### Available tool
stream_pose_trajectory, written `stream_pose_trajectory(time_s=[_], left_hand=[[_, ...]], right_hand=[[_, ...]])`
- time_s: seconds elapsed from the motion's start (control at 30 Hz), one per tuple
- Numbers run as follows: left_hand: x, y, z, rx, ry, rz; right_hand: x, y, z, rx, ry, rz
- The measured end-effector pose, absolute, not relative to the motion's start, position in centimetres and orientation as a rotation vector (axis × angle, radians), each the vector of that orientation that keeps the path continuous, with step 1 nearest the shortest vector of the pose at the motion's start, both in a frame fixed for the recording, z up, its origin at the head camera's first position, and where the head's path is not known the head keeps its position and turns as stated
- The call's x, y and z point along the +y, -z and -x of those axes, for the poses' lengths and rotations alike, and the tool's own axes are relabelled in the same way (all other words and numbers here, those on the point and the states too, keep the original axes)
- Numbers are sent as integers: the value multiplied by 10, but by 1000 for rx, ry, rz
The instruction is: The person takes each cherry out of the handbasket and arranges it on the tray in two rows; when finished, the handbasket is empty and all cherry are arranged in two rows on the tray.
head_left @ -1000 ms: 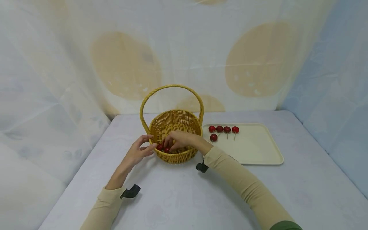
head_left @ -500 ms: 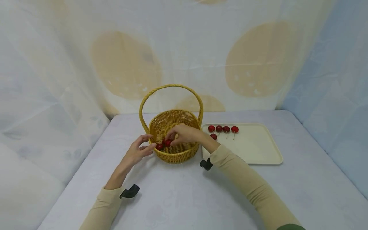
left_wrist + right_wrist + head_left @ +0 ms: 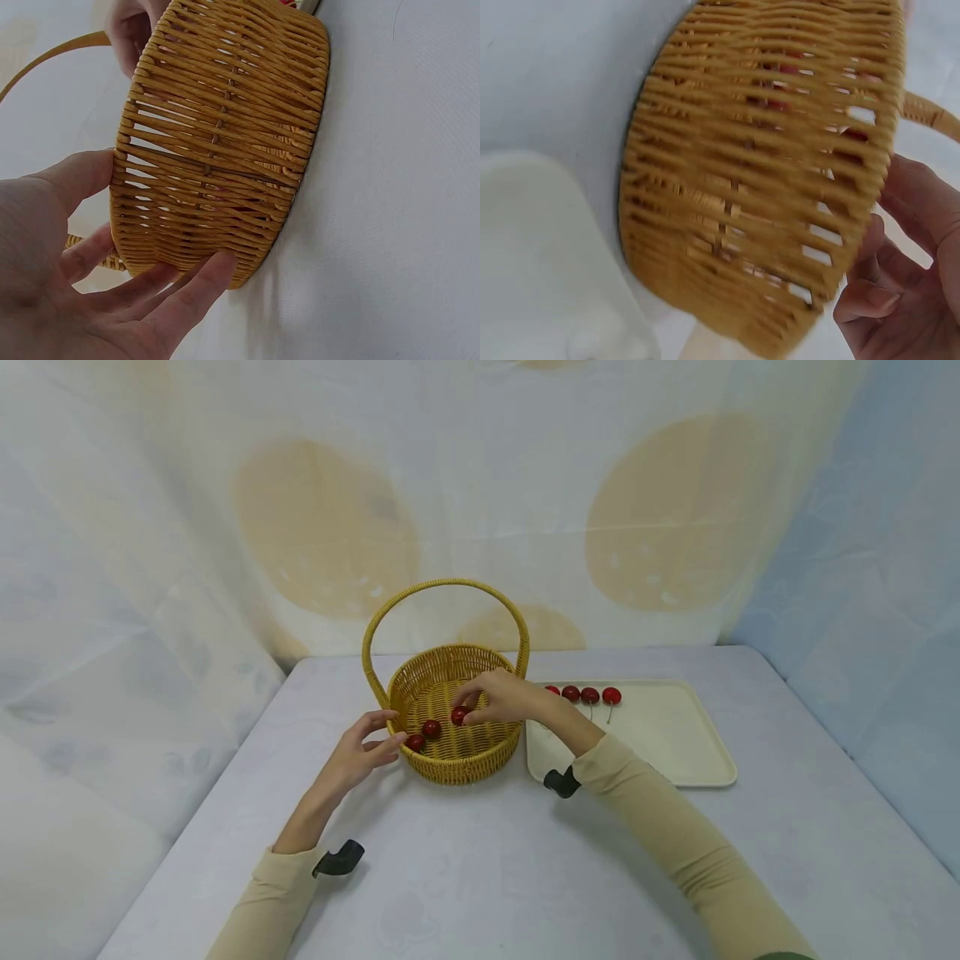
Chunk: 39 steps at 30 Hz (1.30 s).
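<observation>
Over the inside of the yellow wicker basket (image 3: 461,770), my right hand (image 3: 504,696) pinches a dark red cherry (image 3: 459,717) between thumb and fingers. Two other cherries lie at the basket's near left: one cherry (image 3: 431,728) on the woven floor and another cherry (image 3: 416,742) by the wall. My left hand (image 3: 362,752) rests against the left side of the basket, thumb and fingers extended at its rim and outer wall, as the left wrist view shows. In the right wrist view the basket wall (image 3: 727,172) partly covers the right fingertips.
A cream rectangular tray (image 3: 675,743) stands right of the basket, with a row of stemmed cherries (image 3: 590,696) along its far left edge; my right forearm hides part of it. The basket's tall handle (image 3: 450,582) arches above the opening. A patterned curtain hangs behind the table.
My right hand has lifted one cherry from the group in the basket and moved it right and away from me. The left hand has stayed at the basket's side.
</observation>
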<state>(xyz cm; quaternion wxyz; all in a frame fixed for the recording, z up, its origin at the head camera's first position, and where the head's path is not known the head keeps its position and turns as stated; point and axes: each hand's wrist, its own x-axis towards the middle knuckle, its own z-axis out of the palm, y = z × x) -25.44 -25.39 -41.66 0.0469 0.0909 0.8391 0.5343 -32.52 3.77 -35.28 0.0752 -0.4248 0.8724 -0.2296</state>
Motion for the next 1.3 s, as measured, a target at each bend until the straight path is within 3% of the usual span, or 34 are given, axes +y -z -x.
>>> stream_pose_trajectory(time_s=[0.6, 1.3], left_hand=[[-251, 412, 256, 2560, -1618, -266], [-250, 412, 254, 2563, -1617, -254]], right_hand=[[138, 331, 317, 2714, 859, 1022], [190, 371, 325, 2795, 778, 911]])
